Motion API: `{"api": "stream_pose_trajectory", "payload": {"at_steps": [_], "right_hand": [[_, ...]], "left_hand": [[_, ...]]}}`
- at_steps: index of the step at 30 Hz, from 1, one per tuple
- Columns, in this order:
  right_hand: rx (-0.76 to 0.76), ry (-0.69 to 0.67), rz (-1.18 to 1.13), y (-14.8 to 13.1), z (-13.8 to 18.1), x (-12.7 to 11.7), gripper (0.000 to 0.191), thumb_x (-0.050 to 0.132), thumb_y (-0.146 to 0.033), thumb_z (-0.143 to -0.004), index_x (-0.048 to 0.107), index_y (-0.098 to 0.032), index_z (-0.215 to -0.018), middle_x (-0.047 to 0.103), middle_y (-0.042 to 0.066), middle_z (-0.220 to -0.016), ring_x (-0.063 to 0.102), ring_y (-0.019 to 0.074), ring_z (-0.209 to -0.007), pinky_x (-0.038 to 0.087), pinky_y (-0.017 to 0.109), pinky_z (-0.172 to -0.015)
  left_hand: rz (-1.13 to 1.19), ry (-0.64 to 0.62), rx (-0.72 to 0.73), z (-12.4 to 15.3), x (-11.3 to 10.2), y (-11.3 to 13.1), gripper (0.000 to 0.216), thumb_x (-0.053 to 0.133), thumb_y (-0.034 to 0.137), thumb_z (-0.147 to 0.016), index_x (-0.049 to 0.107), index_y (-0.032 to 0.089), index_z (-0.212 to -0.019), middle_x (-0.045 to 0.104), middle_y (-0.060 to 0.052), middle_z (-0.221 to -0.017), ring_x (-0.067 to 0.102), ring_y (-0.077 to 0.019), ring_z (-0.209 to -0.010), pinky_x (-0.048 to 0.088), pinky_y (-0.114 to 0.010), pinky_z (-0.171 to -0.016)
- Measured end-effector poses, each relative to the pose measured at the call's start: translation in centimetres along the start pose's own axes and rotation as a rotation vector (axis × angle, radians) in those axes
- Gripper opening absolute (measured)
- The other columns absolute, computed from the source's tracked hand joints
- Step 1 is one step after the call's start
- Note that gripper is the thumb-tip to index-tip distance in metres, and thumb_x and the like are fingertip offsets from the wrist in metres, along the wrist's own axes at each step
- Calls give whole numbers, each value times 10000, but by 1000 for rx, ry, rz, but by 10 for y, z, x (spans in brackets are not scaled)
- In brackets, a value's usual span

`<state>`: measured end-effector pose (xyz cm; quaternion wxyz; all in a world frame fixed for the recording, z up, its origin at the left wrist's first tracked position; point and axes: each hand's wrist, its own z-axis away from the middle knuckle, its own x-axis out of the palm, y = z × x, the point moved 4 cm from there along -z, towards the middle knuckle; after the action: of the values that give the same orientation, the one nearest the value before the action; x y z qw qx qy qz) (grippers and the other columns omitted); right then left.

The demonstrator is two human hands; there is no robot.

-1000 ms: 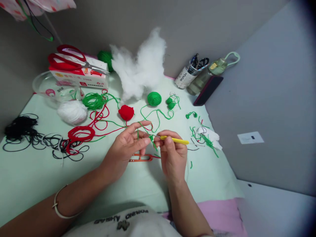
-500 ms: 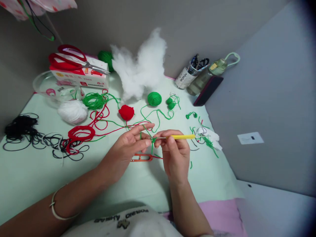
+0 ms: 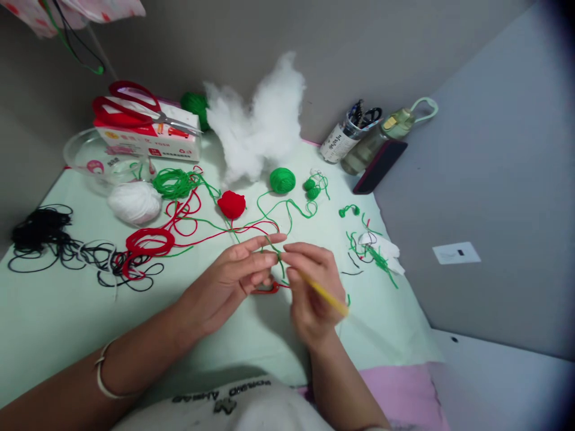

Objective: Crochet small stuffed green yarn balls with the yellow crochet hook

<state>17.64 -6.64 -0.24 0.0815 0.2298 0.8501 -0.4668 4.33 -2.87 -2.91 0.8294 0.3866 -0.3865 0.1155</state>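
My right hand [image 3: 314, 290] grips a crochet hook by its yellow handle [image 3: 324, 293], which slants down to the right and is slightly blurred. The hook's tip is hidden behind my fingers. My left hand [image 3: 238, 269] pinches green yarn [image 3: 281, 263] between thumb and fingers, its index finger stretched out with a strand over it. Both hands' fingertips nearly meet. Under them lies an orange-red tool [image 3: 268, 289], partly covered by my left hand. A green yarn ball [image 3: 283, 180] and a red yarn ball [image 3: 232, 205] lie just beyond my hands.
White stuffing [image 3: 258, 120] stands at the back. Red-handled scissors [image 3: 130, 108] rest on a tissue box [image 3: 148, 140] at back left. White yarn [image 3: 135, 202], red yarn [image 3: 150, 242] and tangled black cord [image 3: 40, 230] spread leftward. A bottle [image 3: 363, 146], pen cup [image 3: 338, 143] and phone [image 3: 381, 166] stand back right.
My right hand has tilted the crochet hook, so its yellow handle swung from level to pointing down and right. My left hand has shifted slightly, covering more of the orange-red tool.
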Motion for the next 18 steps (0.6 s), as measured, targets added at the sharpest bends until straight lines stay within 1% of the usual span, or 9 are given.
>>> {"api": "stream_pose_trajectory", "payload": {"at_steps": [3,5,7,9,11,13,16,17,18], "right_hand": [[184,98,-352,5,-8,1,253,537,-187,-996,758,-307,-1030,704,47,-931,645,184,-780,543,359,-666],[230,78,-416,6,-12,5,211,566,-201,-987,760,-282,-979,718,46,-921,660,190,-829,546,358,-693],[206,51,-372,6,-14,7,181,591,-195,-975,761,-259,-978,748,50,-937,684,208,-916,561,369,-742],[167,47,-317,5,-13,8,184,584,-173,-977,753,-243,-997,763,47,-933,696,199,-884,571,360,-727],[120,43,-243,4,-11,7,206,572,-142,-977,746,-243,-1026,756,42,-927,696,184,-839,579,346,-699],[27,22,-84,1,-7,7,261,578,-99,-965,744,-258,-1087,745,53,-990,700,186,-896,592,353,-740],[-180,19,146,-5,-3,7,359,618,-57,-931,730,-272,-1196,715,87,-1134,696,204,-1004,600,359,-792],[-201,29,158,-5,-3,6,365,624,-54,-926,729,-267,-1203,712,92,-1142,696,207,-1011,600,357,-788],[-180,48,124,-3,-4,5,346,618,-59,-931,734,-261,-1187,717,89,-1111,699,205,-990,598,353,-773]], "left_hand": [[-21,12,70,0,-2,5,318,760,212,-848,729,223,-1165,491,68,-690,388,-49,-570,441,-178,-650],[-98,19,125,0,-3,7,334,759,214,-849,724,255,-1178,546,52,-748,453,-61,-624,442,-172,-647],[-166,12,158,0,-3,6,343,750,220,-855,719,278,-1191,590,32,-816,536,-90,-740,462,-178,-682],[-196,14,175,0,-2,5,345,745,234,-863,714,286,-1202,619,15,-887,583,-121,-864,488,-193,-739],[-202,41,187,0,-2,3,364,762,250,-857,708,288,-1215,630,12,-920,592,-126,-899,495,-190,-754],[-188,62,188,-1,-1,2,389,782,255,-846,704,284,-1226,636,17,-902,575,-100,-819,473,-162,-694],[-106,42,130,-2,1,-1,364,778,243,-847,722,251,-1206,585,36,-763,474,-61,-638,427,-140,-609],[-62,29,98,-3,1,-2,343,773,239,-849,734,237,-1190,544,49,-708,422,-50,-586,425,-141,-604],[-17,22,72,-3,0,-2,318,771,231,-849,747,221,-1166,493,62,-663,370,-42,-548,433,-142,-613]]}}
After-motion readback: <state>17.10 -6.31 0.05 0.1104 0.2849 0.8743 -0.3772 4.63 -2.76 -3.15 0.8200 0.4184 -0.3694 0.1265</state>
